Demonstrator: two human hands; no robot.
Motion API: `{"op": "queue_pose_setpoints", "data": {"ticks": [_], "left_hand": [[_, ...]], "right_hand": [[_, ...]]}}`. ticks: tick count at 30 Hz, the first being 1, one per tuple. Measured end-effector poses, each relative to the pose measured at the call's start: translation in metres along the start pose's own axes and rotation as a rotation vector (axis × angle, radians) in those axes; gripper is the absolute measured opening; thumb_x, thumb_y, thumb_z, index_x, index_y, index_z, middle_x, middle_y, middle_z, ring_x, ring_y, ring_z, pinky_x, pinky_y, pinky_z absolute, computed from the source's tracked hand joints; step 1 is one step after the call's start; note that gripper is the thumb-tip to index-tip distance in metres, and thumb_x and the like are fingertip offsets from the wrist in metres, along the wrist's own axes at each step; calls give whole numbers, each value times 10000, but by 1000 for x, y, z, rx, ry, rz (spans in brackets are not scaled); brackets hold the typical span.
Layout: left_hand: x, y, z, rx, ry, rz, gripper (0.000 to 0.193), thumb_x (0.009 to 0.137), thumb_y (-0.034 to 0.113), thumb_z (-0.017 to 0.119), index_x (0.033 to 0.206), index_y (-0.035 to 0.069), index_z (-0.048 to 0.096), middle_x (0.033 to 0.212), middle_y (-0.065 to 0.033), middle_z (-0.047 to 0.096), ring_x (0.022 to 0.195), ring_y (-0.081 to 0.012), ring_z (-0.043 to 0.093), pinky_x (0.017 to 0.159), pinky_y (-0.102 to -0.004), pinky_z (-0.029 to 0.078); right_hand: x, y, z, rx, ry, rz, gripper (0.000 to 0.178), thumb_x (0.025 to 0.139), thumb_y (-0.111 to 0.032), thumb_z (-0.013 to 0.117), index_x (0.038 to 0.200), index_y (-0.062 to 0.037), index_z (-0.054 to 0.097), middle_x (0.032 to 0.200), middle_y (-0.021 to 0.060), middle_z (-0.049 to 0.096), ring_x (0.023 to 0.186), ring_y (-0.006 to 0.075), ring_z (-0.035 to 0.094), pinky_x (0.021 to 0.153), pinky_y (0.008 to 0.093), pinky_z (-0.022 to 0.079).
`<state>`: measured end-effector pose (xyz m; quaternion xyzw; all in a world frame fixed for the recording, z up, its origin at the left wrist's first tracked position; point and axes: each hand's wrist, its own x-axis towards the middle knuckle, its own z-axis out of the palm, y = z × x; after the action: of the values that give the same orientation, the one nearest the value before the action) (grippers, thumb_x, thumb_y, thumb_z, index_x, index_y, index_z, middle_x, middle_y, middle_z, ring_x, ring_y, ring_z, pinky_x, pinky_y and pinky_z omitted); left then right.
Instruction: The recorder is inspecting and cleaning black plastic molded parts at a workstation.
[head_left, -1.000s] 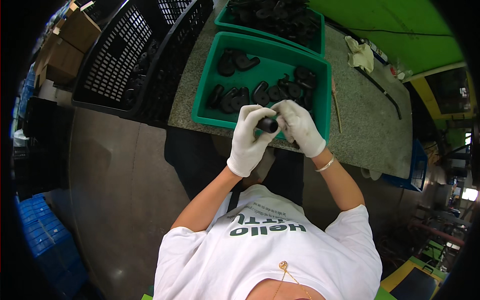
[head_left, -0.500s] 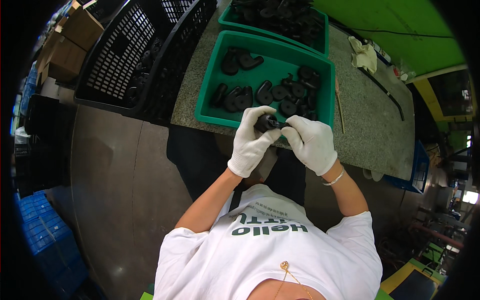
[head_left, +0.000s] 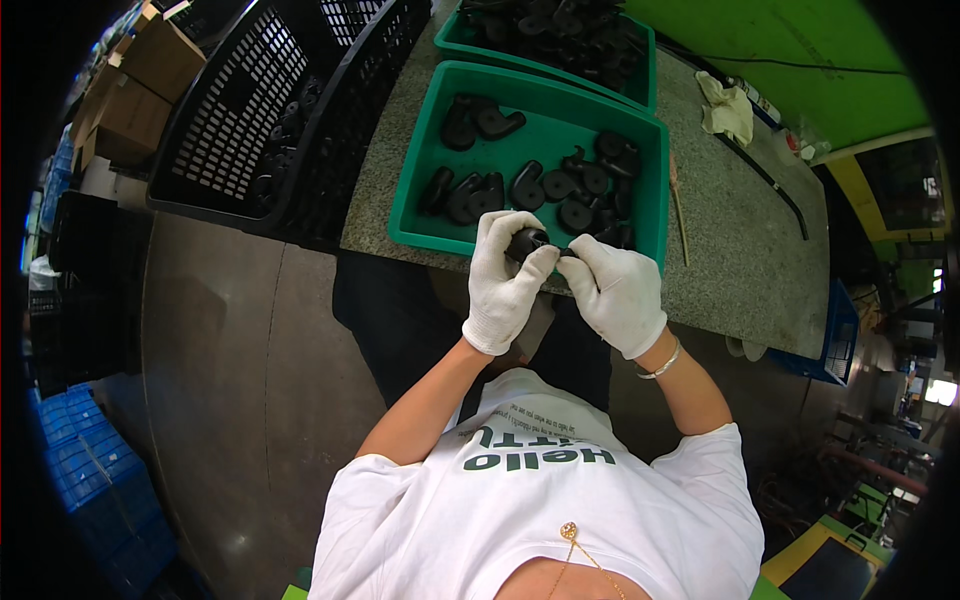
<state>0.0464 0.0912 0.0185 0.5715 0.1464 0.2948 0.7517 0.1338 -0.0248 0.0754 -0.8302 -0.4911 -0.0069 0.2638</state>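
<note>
At frame centre, a rounded black rubber-like part has been turned, gripped by the white-gloved left hand; its tip is apparently pinched and worked by the white-gloved right hand.

Before you stands a grey, speckled table. Beyond it, on your right, there is a green panel. The floor is dull brown-grey, with a thin line. At your far right shines a white light.
</note>
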Motion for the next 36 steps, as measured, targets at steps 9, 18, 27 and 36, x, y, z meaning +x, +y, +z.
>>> {"op": "queue_pose_setpoints", "data": {"ticks": [9, 18, 27, 36], "left_hand": [[1, -3, 5, 112, 82, 78, 209, 829, -4, 600, 1029, 13, 543, 973, -4, 419, 788, -74, 433, 703, -209, 396], [57, 29, -69, 530, 464, 535, 301, 859, 10, 643, 1149, 17, 566, 1121, -73, 539, 1013, -154, 532, 907, -293, 454], [105, 68, -193, 1428, 697, 388, 295, 873, 256, 660, 1138, 130, 642, 1152, -145, 553, 1072, -309, 567, 916, -385, 460], [128, 71, -233, 1609, 518, -122, 391, 947, 464, 417, 1202, 256, 628, 1142, -145, 649, 1091, -367, 587, 927, -443, 459]], "right_hand": [[2, -4, 4, -48, 38, 46, 183, 882, -258, 611, 788, -107, 570, 644, 82, 582, 556, 287, 594, 467, 373, 440], [56, 69, 37, 23, -18, 266, 348, 865, -340, 620, 1062, -56, 577, 972, 150, 644, 930, 350, 613, 752, 447, 479], [111, 89, 90, -45, -320, 258, 609, 711, -404, 738, 1149, -21, 558, 1066, 205, 647, 1024, 382, 600, 870, 427, 482], [114, 84, 94, 290, -196, 250, 359, 712, -242, 776, 944, -8, 634, 859, 117, 678, 798, 236, 650, 745, 334, 505]]}}
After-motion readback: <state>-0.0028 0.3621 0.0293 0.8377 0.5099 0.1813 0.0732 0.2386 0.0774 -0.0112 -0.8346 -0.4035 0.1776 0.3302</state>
